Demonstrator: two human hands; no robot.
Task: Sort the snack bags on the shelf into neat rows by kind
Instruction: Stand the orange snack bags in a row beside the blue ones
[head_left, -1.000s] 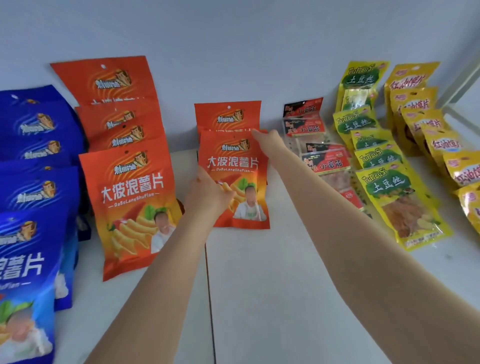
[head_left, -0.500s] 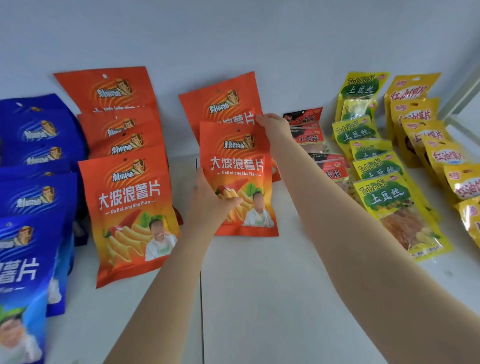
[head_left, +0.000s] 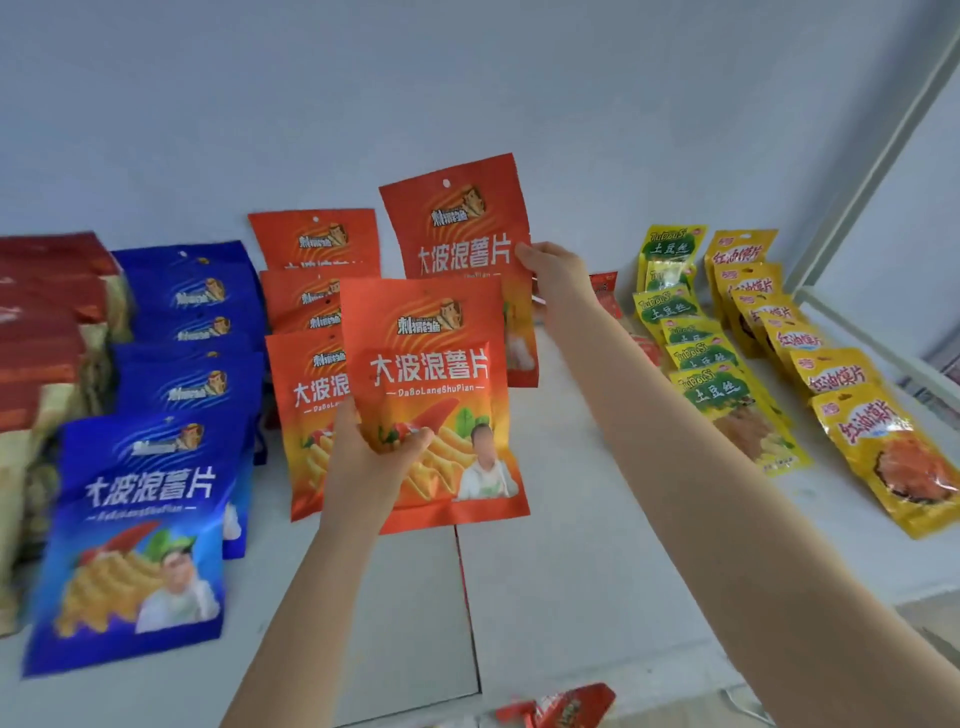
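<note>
White shelf (head_left: 571, 597) against a pale wall. Left of the orange row (head_left: 304, 400), a blue row (head_left: 156, 493); well to its right, a green-yellow row (head_left: 722, 387) and a yellow row (head_left: 831, 374). Overlapping the orange row's right edge, a front orange bag (head_left: 431, 364), gripped low by the left hand (head_left: 369, 457), thumb across its face. Further right and higher, a rear orange bag (head_left: 457, 228), pinched at its right edge by the right hand (head_left: 556, 275).

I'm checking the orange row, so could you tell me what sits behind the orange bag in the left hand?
Behind the front orange bag, gripped by the left hand, is a second orange bag held by the right hand. Most of its lower half is covered.
</note>
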